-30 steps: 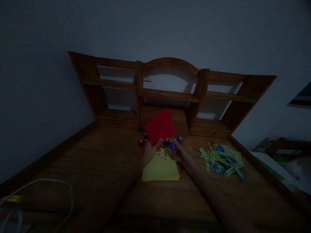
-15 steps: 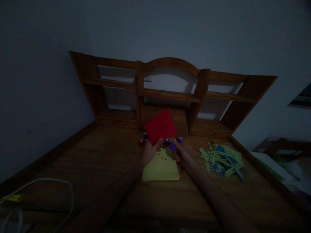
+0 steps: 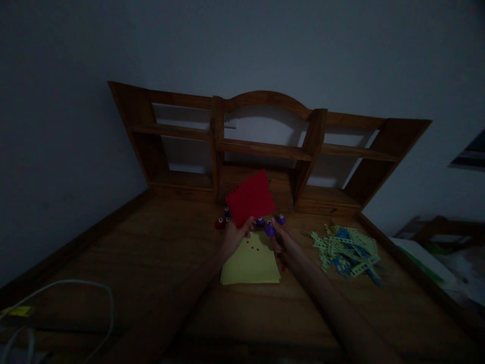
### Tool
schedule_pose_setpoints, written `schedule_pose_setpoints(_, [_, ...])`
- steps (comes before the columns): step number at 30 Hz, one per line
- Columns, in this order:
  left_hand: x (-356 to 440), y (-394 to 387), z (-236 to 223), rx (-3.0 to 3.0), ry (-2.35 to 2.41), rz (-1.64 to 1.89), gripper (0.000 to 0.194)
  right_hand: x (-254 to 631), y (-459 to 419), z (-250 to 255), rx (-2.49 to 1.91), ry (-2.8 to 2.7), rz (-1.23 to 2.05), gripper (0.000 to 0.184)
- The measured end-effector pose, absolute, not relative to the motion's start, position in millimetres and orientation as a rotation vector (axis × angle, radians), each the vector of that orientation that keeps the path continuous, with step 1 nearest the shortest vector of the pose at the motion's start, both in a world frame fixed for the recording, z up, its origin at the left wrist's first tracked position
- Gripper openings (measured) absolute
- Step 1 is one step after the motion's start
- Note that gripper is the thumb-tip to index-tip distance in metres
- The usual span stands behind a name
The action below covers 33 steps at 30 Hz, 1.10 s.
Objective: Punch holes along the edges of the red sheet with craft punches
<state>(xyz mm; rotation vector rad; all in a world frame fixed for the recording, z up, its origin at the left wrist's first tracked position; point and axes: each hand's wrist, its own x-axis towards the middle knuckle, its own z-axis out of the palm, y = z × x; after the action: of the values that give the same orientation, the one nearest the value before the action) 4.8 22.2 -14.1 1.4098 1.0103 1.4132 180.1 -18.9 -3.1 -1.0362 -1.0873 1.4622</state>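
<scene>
My left hand (image 3: 234, 236) pinches the lower corner of a red sheet of paper (image 3: 249, 196) and holds it up, tilted, above the desk. A row of small holes runs along the sheet's left edge. My right hand (image 3: 283, 241) is closed round a small purple paper punch (image 3: 269, 229) just right of the sheet. Below both hands lies a stack of yellow paper (image 3: 250, 263) with a few tiny red cut-outs (image 3: 251, 245) on it.
More small punches, purple (image 3: 281, 219) and red (image 3: 220, 223), stand behind the hands. A heap of green and blue punched paper strips (image 3: 346, 249) lies to the right. A wooden shelf unit (image 3: 265, 146) backs the desk. A white cable (image 3: 64, 290) loops at the near left.
Hardly anything has moved; the red sheet has tilted very slightly in my left hand and the view has dipped a little.
</scene>
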Motion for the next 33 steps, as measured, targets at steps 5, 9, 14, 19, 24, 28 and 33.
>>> schedule_pose_setpoints(5, [4.4,22.1,-13.5,1.415,1.023,1.420,0.036,179.7,-20.7,-1.1,-1.051,-1.079,1.463,0.045])
schedule_pose_setpoints(9, [4.0,22.1,-13.2,1.426,1.025,1.411,0.037,180.0,-21.9,-0.4,-1.062,-1.059,1.471,0.047])
schedule_pose_setpoints(14, [4.8,22.4,-13.2,1.402,1.018,1.416,0.036,181.1,-18.1,-2.2,-1.008,-1.068,1.476,0.046])
schedule_pose_setpoints(19, [4.7,22.2,-12.2,1.361,0.969,1.399,0.044,177.3,-16.5,-3.6,-0.903,-1.061,1.463,0.039])
schedule_pose_setpoints(24, [3.1,18.4,-8.5,1.421,0.913,1.379,0.049,174.5,-20.8,-2.7,-0.909,-1.073,1.511,0.036])
schedule_pose_setpoints(28, [4.2,15.6,-5.2,1.433,0.891,1.387,0.043,174.1,-24.2,-2.7,-0.911,-1.095,1.408,0.038])
schedule_pose_setpoints(33, [6.3,14.0,-5.3,1.459,0.812,1.347,0.041,172.6,-24.8,-1.4,-0.908,-1.093,1.288,0.036])
